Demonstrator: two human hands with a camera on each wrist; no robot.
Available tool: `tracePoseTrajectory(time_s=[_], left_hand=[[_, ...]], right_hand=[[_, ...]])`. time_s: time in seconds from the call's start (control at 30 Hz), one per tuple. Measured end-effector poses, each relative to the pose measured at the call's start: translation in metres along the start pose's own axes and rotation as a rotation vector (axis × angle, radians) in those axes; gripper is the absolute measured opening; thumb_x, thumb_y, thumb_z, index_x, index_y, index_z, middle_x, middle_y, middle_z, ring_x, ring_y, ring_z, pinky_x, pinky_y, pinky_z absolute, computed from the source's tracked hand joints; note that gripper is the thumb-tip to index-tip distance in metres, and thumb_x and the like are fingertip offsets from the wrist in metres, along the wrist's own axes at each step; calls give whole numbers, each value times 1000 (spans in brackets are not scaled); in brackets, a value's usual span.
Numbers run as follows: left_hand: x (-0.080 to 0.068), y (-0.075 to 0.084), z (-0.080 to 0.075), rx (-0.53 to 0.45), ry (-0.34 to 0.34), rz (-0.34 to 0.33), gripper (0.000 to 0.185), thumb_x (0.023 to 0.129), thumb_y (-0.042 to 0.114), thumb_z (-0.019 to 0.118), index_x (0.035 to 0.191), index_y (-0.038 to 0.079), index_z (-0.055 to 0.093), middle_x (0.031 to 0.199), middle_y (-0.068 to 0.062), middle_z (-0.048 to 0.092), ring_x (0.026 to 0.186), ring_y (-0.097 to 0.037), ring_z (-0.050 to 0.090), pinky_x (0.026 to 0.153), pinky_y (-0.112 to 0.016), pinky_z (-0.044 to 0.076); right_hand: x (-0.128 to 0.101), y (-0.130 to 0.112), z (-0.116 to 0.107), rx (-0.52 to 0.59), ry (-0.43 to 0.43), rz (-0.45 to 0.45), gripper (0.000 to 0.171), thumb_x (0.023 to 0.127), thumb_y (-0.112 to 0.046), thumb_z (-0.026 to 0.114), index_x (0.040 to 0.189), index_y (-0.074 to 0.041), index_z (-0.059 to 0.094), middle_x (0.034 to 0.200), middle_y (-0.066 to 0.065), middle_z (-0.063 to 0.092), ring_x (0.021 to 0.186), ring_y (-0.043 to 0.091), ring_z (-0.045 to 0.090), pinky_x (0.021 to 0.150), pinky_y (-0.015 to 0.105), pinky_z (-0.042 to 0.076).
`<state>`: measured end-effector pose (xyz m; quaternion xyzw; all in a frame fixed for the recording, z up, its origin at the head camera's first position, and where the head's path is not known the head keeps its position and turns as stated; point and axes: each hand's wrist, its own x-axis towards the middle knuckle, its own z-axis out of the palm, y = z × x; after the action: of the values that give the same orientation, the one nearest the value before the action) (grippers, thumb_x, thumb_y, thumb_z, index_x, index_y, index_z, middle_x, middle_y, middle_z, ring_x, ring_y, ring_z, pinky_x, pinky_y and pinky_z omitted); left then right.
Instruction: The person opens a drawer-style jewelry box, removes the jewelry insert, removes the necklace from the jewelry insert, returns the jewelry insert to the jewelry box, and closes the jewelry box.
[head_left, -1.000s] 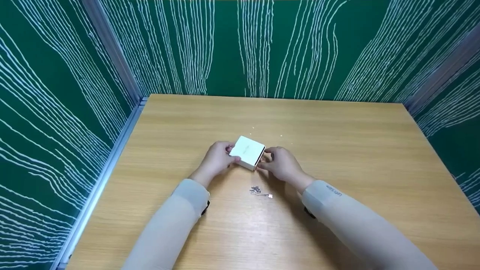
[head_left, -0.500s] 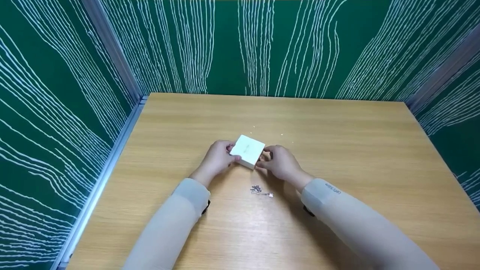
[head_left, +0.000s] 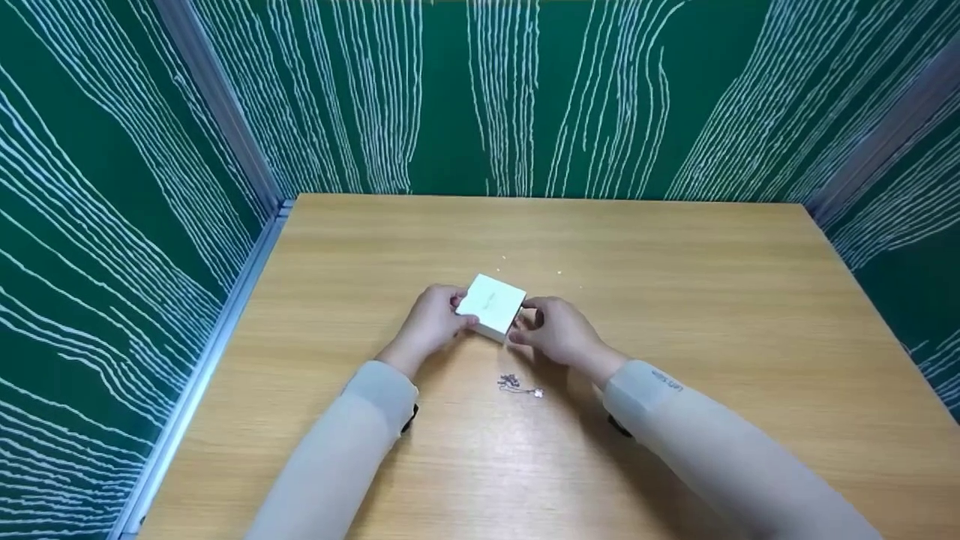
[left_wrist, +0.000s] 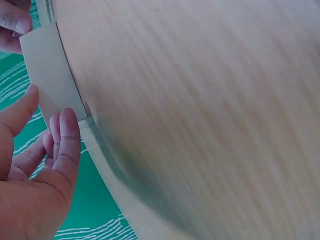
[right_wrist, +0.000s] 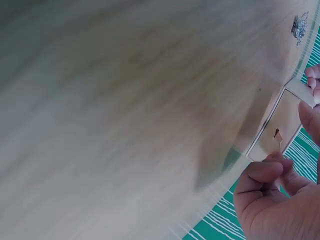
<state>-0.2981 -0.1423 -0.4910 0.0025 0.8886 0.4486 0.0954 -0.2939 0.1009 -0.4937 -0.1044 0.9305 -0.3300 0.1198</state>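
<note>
Left hand (head_left: 433, 322) curled round the left side of a small white box (head_left: 492, 305), thumb on the near edge and fingers on the far one; same grip from the left wrist (left_wrist: 35, 170), fingertips (left_wrist: 67, 125) pressed to the box's pale wall (left_wrist: 52, 75). Right hand (head_left: 559, 330) at the box's right end, fingers bent and pinching there; from the right wrist (right_wrist: 275, 195), a finger and thumb closing at a small notch in that end face (right_wrist: 277, 132), seemingly the pull tab of an inner tray. Box resting on the wooden table (head_left: 712, 300), about mid-table, slightly tilted toward the viewer.

Compared with a second ago: dark gap along the right end of the box now narrower or hidden, box nudged a touch to the left, right fingers tucked closer in. Grip on both sides unchanged. Judged from that: a slide-out drawer being worked at its end, not yet drawn out.

Further out: a small tangle of silver chain (head_left: 516, 384) lying on the table just near of the box, between the two forearms, untouched and in the same spot; also visible from the right wrist (right_wrist: 300, 25). Pale sleeves (head_left: 360, 427) on both arms. Green panels with white wavy lines (head_left: 112, 187) round three sides.
</note>
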Motion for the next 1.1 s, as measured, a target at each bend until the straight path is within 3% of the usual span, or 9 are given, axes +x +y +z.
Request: tracePoseTrajectory(time_s=[0.17, 0.33, 0.53, 0.73, 0.93, 1.1], left_hand=[[0, 2, 2, 26, 1, -6, 58, 99, 9, 87, 153, 0, 67, 139, -15, 77, 121, -24, 71, 114, -39, 60], [-1, 5, 6, 54, -8, 8, 58, 100, 10, 86, 154, -1, 66, 148, -18, 74, 135, -30, 69, 125, -44, 53], [-2, 12, 14, 78, -9, 19, 60, 101, 12, 86, 155, -2, 64, 152, -21, 68, 145, -35, 64, 130, -47, 49], [-4, 16, 21, 104, -11, 66, 57, 101, 12, 86, 152, -5, 66, 147, -24, 66, 141, -37, 64, 127, -48, 51], [-6, 20, 26, 127, -6, 89, 50, 101, 13, 86, 146, -4, 71, 135, -20, 65, 126, -32, 63, 118, -48, 54], [-8, 23, 30, 138, -11, 84, 56, 101, 16, 87, 150, -4, 68, 140, -21, 65, 132, -34, 64, 122, -48, 53]], right_hand=[[-11, 5, -8, -19, 4, -3, 79, 98, -36, 89, 163, -4, 57, 144, 21, 71, 133, 40, 68, 122, 60, 52], [-18, 12, -15, -46, 19, 1, 78, 98, -36, 89, 163, -6, 57, 132, 17, 71, 120, 34, 69, 110, 57, 58], [-26, 21, -21, -39, 31, 39, 79, 99, -37, 89, 164, -8, 57, 144, 21, 67, 128, 40, 69, 116, 60, 56], [-29, 19, -22, -10, 23, 84, 88, 97, -47, 90, 168, -11, 53, 177, 29, 41, 147, 46, 62, 127, 64, 47], [-27, 19, -20, -13, 21, 98, 103, 93, -53, 92, 173, -11, 44, 182, 31, 31, 159, 53, 48, 133, 69, 37], [-25, 20, -18, -38, 17, 115, 105, 93, -53, 92, 175, -11, 41, 185, 33, 21, 167, 58, 32, 136, 72, 26]])
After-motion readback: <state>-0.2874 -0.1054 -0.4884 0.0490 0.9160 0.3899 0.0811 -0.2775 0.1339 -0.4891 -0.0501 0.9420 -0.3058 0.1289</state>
